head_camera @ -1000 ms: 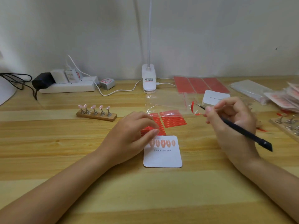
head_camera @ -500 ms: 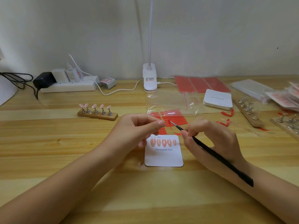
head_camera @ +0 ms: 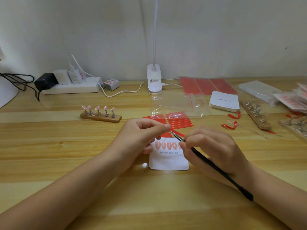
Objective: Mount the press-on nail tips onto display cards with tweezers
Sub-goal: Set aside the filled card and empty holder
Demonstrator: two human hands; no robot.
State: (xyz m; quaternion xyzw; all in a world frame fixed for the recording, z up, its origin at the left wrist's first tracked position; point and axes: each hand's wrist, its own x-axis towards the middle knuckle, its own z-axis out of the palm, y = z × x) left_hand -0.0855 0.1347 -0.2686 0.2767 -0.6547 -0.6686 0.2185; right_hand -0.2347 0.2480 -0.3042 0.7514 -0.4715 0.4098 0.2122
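Both forearms bare, no sleeves; left hand (head_camera: 141, 135), right hand (head_camera: 214, 150) ungloved.

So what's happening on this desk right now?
A person is mounting press-on nails on a white display card printed "Handmade Nail". A row of pink nail tips already sits along its top. The right hand grips black tweezers, their point meeting the pinched fingertips of the left hand just above the card; what passes between them is too small to tell. Red adhesive strips lie behind, and a wooden stand to the left holds more tips.
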